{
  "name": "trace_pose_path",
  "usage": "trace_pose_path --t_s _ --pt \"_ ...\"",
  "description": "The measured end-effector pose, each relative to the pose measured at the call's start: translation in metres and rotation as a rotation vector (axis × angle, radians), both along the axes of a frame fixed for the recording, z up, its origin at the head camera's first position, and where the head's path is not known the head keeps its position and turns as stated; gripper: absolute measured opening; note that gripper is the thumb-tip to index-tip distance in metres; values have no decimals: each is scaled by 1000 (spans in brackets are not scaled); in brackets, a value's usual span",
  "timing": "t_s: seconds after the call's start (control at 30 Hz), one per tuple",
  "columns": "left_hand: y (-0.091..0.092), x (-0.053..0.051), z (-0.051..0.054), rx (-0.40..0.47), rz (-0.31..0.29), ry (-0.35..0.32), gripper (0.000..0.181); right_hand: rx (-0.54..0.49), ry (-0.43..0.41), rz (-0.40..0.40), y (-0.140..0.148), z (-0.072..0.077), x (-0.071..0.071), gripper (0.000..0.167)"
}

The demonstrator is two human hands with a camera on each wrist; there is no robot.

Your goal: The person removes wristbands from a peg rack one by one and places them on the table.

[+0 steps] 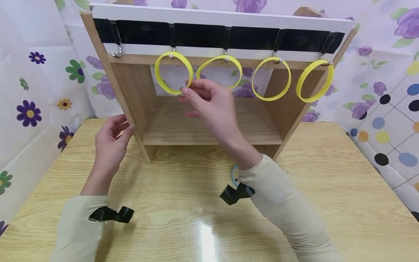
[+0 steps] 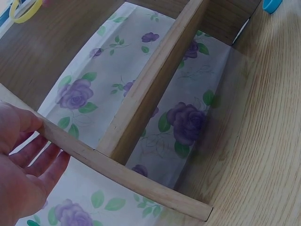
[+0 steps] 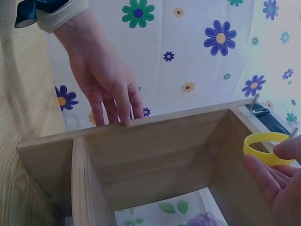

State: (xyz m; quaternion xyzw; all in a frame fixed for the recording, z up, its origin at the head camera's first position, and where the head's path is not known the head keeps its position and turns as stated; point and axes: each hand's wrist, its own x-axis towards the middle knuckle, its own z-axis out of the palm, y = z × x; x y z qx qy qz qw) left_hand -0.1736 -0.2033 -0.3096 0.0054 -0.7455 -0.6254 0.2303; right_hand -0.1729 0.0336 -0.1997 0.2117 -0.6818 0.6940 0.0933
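Four hooks of a wooden shelf unit (image 1: pixel 212 123) each carry a yellow ring. My right hand (image 1: pixel 212 105) pinches the lower right of the leftmost yellow ring (image 1: pixel 158 74) between thumb and fingers; this ring hangs on the second hook from the left. In the right wrist view the same yellow ring (image 3: pixel 254 138) shows between the fingertips. At the left side panel (image 2: pixel 117 170), my left hand (image 1: pixel 111 140) touches the front edge with its thumb, its fingers fairly straight along the outer face. The leftmost hook (image 1: pixel 118 51) is bare.
Three more yellow rings, a near one (image 1: pixel 240 69), a middle one (image 1: pixel 288 82) and a right one (image 1: pixel 331 78), hang farther right. A blue ring (image 1: pixel 233 177) lies on the wooden table (image 1: pixel 163 218), partly hidden by my right wrist. Patterned cloth (image 1: pixel 32 87) surrounds the table.
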Motion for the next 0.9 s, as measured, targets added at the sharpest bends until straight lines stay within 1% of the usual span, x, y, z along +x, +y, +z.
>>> trace_pose_path --t_s 0.1,0.23,0.43,0.63,0.9 --pt "0 1 0 -29 -3 -3 30 -22 -13 -10 -1 0 -1 19" --pt "0 2 0 -60 -8 -6 31 -42 -17 1 -1 1 1 18" --pt "-1 2 0 -43 -8 -15 31 -63 2 32 -3 2 7 19" --pt "-1 3 -1 -47 -10 -20 32 -99 -23 41 -5 7 12 20" --pt "-1 2 -1 -45 -15 -10 32 -135 -33 41 -6 15 18 21"
